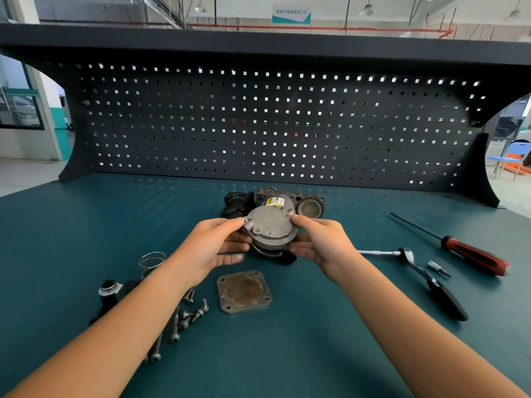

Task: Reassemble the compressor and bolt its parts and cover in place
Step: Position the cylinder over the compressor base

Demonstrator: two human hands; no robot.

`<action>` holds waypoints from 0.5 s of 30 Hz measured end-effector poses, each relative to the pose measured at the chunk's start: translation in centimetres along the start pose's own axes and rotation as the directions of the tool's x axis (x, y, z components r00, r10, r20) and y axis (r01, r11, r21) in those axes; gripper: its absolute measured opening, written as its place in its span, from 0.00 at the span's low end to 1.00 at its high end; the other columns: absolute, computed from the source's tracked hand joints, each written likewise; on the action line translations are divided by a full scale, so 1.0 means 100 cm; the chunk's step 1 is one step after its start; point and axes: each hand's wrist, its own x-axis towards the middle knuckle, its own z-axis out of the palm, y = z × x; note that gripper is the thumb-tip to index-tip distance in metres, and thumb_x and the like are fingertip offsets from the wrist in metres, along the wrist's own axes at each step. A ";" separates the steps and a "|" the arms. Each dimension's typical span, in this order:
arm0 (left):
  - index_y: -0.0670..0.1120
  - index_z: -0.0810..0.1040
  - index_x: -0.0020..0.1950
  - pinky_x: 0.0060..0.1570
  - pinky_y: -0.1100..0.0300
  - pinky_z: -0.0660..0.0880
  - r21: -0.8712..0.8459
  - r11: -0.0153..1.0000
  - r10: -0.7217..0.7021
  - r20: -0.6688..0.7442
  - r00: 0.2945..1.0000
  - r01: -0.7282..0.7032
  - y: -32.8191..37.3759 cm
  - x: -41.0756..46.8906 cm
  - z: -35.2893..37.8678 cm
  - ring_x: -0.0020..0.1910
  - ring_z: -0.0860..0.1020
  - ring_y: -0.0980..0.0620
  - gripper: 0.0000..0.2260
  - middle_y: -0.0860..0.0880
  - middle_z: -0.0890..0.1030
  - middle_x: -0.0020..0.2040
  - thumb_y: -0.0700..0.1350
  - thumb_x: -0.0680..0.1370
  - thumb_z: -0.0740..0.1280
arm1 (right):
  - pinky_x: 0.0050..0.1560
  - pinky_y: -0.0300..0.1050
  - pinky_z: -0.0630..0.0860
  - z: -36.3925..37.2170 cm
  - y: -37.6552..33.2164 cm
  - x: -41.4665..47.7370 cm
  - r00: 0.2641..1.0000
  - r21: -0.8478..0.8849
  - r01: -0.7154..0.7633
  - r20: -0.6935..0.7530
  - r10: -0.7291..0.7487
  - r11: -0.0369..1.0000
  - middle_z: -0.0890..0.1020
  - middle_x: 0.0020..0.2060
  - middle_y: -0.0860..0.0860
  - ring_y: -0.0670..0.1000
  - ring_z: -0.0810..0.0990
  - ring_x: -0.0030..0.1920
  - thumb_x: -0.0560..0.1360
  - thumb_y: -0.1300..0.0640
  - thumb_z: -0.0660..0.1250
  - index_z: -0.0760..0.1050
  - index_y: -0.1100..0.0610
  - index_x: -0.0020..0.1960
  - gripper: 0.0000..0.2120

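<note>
A round grey metal compressor part (271,228) is held above the green bench between both hands. My left hand (214,248) grips its left edge, thumb on top near a small port. My right hand (319,245) grips its right edge, thumb near a bolt ear. Behind it sits the compressor body (290,199) with a yellow label and a round opening. A square cover plate (244,291) with corner holes lies in front of the hands. Several bolts (186,314) lie loose to the left of the plate.
A wire spring (152,261) and a black fitting with a metal socket (110,291) lie at the left. A ratchet wrench (425,277), a small bit (438,268) and a red-handled screwdriver (471,254) lie at the right. A pegboard (273,124) backs the bench.
</note>
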 end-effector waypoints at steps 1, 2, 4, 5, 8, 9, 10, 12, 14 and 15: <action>0.44 0.78 0.42 0.25 0.63 0.76 0.005 1.000 0.002 -0.005 1.000 -0.002 0.000 0.000 -0.001 0.27 0.80 0.55 0.07 0.48 0.82 0.30 0.44 0.78 0.65 | 0.29 0.37 0.78 -0.001 0.001 0.000 1.000 -0.017 0.008 0.009 -0.008 1.000 0.82 0.38 0.56 0.49 0.81 0.28 0.76 0.57 0.67 0.76 0.57 0.42 0.05; 0.44 0.78 0.42 0.25 0.63 0.76 0.011 1.000 0.007 -0.009 1.000 -0.007 -0.001 0.000 -0.001 0.27 0.80 0.55 0.07 0.48 0.81 0.30 0.44 0.78 0.65 | 0.32 0.39 0.79 -0.002 0.002 0.001 1.000 -0.043 0.022 0.015 -0.021 0.999 0.82 0.38 0.55 0.49 0.81 0.30 0.76 0.57 0.67 0.77 0.56 0.42 0.05; 0.44 0.77 0.42 0.26 0.63 0.76 0.032 0.999 0.018 -0.024 1.000 -0.017 -0.002 0.001 -0.003 0.28 0.80 0.55 0.07 0.49 0.81 0.29 0.44 0.79 0.65 | 0.41 0.43 0.79 -0.004 0.004 0.003 0.998 -0.100 0.054 0.026 -0.052 0.994 0.82 0.38 0.53 0.49 0.80 0.35 0.75 0.56 0.69 0.79 0.55 0.42 0.04; 0.44 0.77 0.42 0.26 0.63 0.76 0.047 0.999 0.021 -0.032 0.999 -0.019 -0.003 0.002 -0.005 0.28 0.80 0.55 0.07 0.50 0.81 0.29 0.44 0.79 0.65 | 0.43 0.44 0.79 -0.004 0.006 0.004 0.998 -0.120 0.066 0.032 -0.062 0.991 0.81 0.37 0.52 0.49 0.79 0.36 0.74 0.56 0.70 0.80 0.55 0.42 0.04; 0.45 0.78 0.44 0.27 0.62 0.77 0.117 0.993 0.026 -0.022 0.999 -0.023 -0.006 0.002 -0.008 0.30 0.80 0.56 0.06 0.50 0.81 0.33 0.45 0.79 0.64 | 0.39 0.39 0.77 -0.005 0.009 0.006 0.991 -0.136 0.130 0.038 -0.126 0.982 0.79 0.32 0.51 0.46 0.75 0.31 0.73 0.58 0.71 0.82 0.59 0.47 0.05; 0.46 0.79 0.45 0.28 0.63 0.77 0.147 0.989 0.038 -0.012 0.999 -0.035 -0.007 0.002 -0.009 0.31 0.81 0.56 0.06 0.50 0.81 0.34 0.45 0.79 0.65 | 0.38 0.37 0.77 -0.005 0.011 0.007 0.985 -0.145 0.171 0.035 -0.167 0.975 0.80 0.32 0.51 0.45 0.75 0.30 0.73 0.59 0.71 0.82 0.60 0.49 0.07; 0.46 0.79 0.46 0.29 0.63 0.77 0.176 0.983 0.057 -0.006 0.998 -0.055 -0.009 0.003 -0.010 0.33 0.81 0.57 0.05 0.51 0.82 0.36 0.44 0.79 0.65 | 0.39 0.37 0.77 -0.006 0.011 0.008 0.976 -0.165 0.217 0.030 -0.215 0.962 0.81 0.33 0.51 0.46 0.77 0.32 0.72 0.60 0.72 0.82 0.61 0.50 0.08; 0.49 0.78 0.48 0.31 0.63 0.77 0.238 0.965 0.113 -0.004 0.994 -0.109 -0.010 0.002 -0.012 0.36 0.82 0.57 0.04 0.53 0.83 0.39 0.43 0.79 0.65 | 0.45 0.38 0.78 -0.008 0.013 0.009 0.948 -0.238 0.314 0.023 -0.317 0.919 0.82 0.36 0.50 0.46 0.79 0.37 0.71 0.60 0.73 0.81 0.60 0.52 0.10; 0.51 0.77 0.50 0.34 0.63 0.77 0.327 0.930 0.175 0.000 0.985 -0.165 -0.010 0.002 -0.014 0.39 0.83 0.59 0.05 0.55 0.83 0.41 0.41 0.79 0.64 | 0.44 0.30 0.76 -0.009 0.013 0.011 0.914 -0.301 0.395 0.031 -0.405 0.868 0.82 0.36 0.45 0.40 0.80 0.38 0.70 0.60 0.74 0.82 0.56 0.50 0.10; 0.52 0.76 0.50 0.35 0.63 0.77 0.373 0.908 0.203 0.003 0.979 -0.189 -0.011 0.002 -0.014 0.40 0.82 0.61 0.06 0.56 0.83 0.42 0.41 0.79 0.64 | 0.41 0.27 0.74 -0.009 0.014 0.011 0.901 -0.323 0.420 0.038 -0.431 0.848 0.82 0.35 0.43 0.36 0.79 0.36 0.69 0.60 0.75 0.82 0.54 0.49 0.09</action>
